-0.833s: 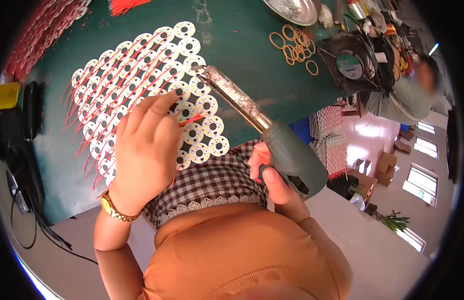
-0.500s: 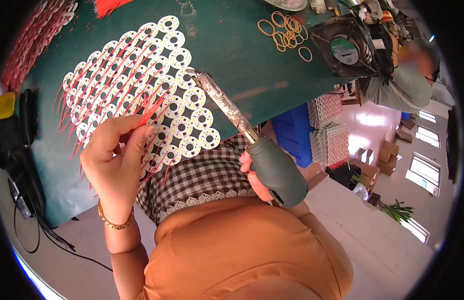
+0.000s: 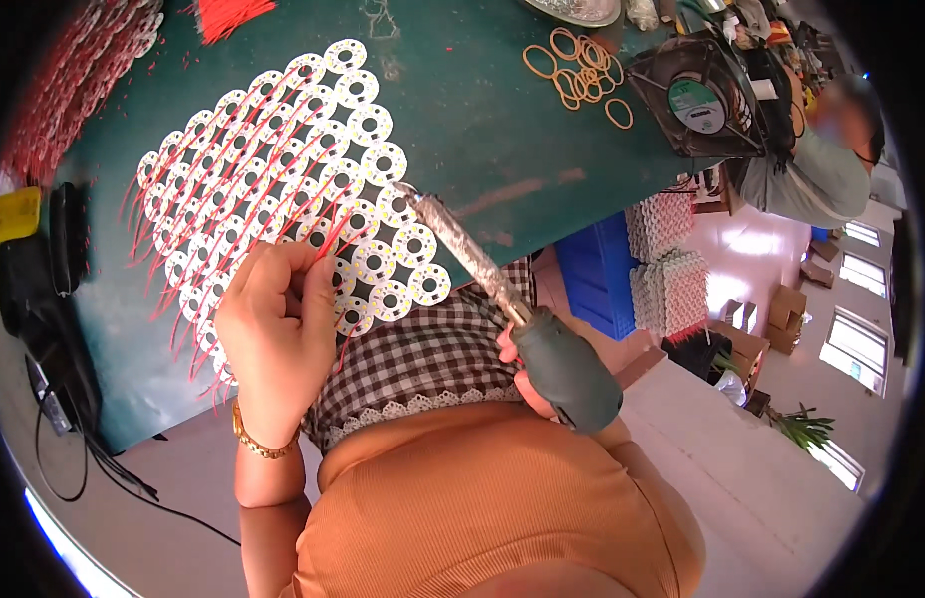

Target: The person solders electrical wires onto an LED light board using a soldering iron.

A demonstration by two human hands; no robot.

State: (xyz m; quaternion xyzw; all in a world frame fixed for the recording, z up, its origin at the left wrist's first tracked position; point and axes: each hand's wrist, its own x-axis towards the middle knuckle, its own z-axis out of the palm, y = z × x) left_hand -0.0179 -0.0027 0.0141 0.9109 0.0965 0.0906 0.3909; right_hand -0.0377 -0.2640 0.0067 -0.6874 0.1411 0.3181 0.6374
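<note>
A panel of joined round white LED boards [image 3: 391, 297] lies on the green tabletop, many of them with thin red wires trailing to the lower left. My left hand [image 3: 281, 319], with a gold bracelet at the wrist, pinches several red wires [image 3: 333, 237] over the panel's near part. My right hand [image 3: 522, 374] is wrapped round the dark green handle of a soldering iron [image 3: 467, 249]; the handle hides most of that hand. The iron's silvery, crusted barrel slants up and left, its tip close to the panel's right edge.
Tan rubber bands [image 3: 582, 72] and a black fan [image 3: 696, 105] are at the far right of the table. More wired boards [image 3: 79, 95] and a red wire bundle [image 3: 228, 14] lie at the far left. A blue bin [image 3: 594, 274] stands beyond the table edge; a person [image 3: 811, 169] sits behind.
My left hand has moved right over the panel with the red wires. The iron's tip has come slightly nearer and to the right. The whole view has shifted a little.
</note>
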